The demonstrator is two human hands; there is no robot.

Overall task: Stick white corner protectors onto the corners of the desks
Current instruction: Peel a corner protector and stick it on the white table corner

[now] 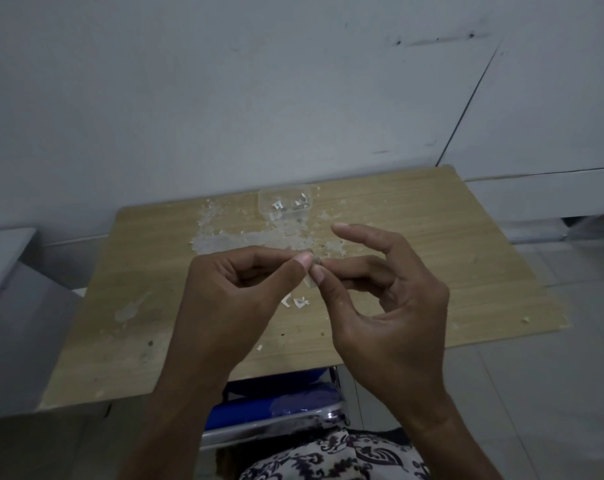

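My left hand and my right hand meet above the middle of a small wooden desk. Between their thumbs and fingertips they pinch one small clear-white corner protector, most of it hidden by the fingers. My right index finger sticks out straight above the pinch. A clear plastic box with a few more protectors stands at the desk's far edge. Two or three loose white pieces lie on the desk just below my hands.
White scraps and peeled residue are scattered over the far half of the desk. The desk stands against a grey wall. A blue chair with a chrome frame is tucked under the near edge. Pale floor tiles lie to the right.
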